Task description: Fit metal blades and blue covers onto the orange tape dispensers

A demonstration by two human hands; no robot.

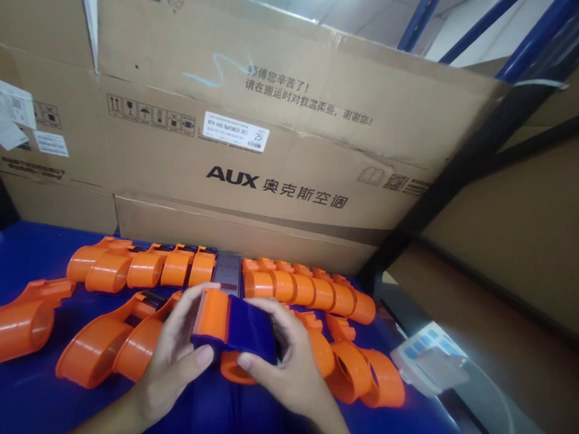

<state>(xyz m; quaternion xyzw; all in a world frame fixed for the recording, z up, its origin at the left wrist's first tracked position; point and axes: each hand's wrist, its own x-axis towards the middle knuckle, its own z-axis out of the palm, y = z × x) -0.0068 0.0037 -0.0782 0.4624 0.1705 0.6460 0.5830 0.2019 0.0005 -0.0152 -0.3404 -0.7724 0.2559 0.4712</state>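
Between my two hands is a blue and orange tape dispenser (pixel 253 328). Its orange end has a toothed edge on the left. My left hand (pixel 173 351) grips the orange end, thumb at the lower edge and fingers behind. My right hand (pixel 293 361) closes round the wide blue end, its thumb along the bottom. Just below the held piece, part of an orange ring-shaped dispenser part (pixel 238 368) shows. Similar orange dispenser parts (pixel 96 349) lie to the left of my hands, and more orange parts (pixel 350 372) lie to the right.
Rows of orange parts (pixel 145 269) run along the back of the blue surface (pixel 9 402). Behind them stands a large cardboard box (pixel 295 144). A dark rack post (pixel 420 207) slants up on the right, near a white power strip (pixel 431 355) with a cable.
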